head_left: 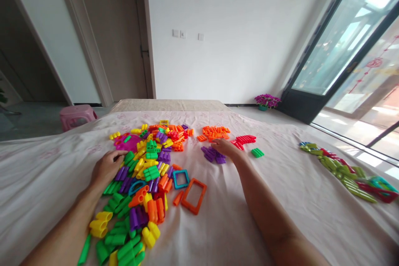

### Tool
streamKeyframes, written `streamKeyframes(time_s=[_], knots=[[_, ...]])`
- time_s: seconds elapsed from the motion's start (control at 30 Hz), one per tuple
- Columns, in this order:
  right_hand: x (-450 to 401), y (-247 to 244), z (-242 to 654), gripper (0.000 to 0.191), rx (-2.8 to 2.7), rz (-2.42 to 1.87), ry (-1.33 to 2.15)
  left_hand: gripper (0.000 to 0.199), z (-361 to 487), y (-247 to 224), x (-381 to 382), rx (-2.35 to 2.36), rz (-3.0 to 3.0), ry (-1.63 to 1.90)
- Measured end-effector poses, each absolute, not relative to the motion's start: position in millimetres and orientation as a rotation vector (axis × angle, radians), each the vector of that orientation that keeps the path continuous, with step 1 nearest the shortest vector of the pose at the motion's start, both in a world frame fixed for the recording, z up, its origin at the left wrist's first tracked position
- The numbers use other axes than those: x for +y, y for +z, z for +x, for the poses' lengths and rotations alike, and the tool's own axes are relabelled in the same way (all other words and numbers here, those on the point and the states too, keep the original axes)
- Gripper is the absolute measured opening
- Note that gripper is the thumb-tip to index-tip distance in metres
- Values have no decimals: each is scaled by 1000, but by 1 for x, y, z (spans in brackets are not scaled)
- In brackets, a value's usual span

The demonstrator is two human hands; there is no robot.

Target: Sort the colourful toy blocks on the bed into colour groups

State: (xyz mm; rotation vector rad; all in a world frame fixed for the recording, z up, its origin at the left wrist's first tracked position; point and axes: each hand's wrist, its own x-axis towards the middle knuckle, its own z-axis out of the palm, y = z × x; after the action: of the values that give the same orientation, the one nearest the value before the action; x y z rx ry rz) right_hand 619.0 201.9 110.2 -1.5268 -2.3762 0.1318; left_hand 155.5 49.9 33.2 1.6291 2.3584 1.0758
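Observation:
My left hand rests at the left edge of a big mixed pile of plastic building blocks. Its fingers curve toward the green and purple pieces, with a gap between thumb and fingers. To the right, my right hand is over a small group of purple blocks. Its fingers are close together and bent down, and what lies under them is hidden. Behind it sits a heap of orange blocks. A row of red blocks and a green block piece lie to its right.
A blue frame and an orange frame lie right of the pile. More green, red and blue pieces sit at the far right of the cloth-covered surface. Beyond are a pink stool and purple flowers.

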Motion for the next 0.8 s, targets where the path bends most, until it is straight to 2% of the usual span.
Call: streamKeyframes(time_s=[0.2, 0.33, 0.43, 0.5, 0.6, 0.8], knots=[[181, 123, 600, 28, -2357, -1703, 117, 38, 156, 34, 51, 2372, 1606, 1072], [152, 120, 553, 32, -2469, -1117, 325, 37, 157, 36, 51, 2372, 1621, 1074], [133, 106, 513, 44, -2548, -648, 475, 36, 159, 37, 50, 2376, 1627, 1074], [124, 97, 494, 52, -2589, -487, 513, 36, 160, 38, 49, 2379, 1630, 1076], [118, 93, 482, 53, -2630, -500, 531, 36, 161, 39, 49, 2380, 1637, 1087], [118, 92, 489, 35, -2540, -772, 541, 35, 159, 36, 49, 2380, 1646, 1089]])
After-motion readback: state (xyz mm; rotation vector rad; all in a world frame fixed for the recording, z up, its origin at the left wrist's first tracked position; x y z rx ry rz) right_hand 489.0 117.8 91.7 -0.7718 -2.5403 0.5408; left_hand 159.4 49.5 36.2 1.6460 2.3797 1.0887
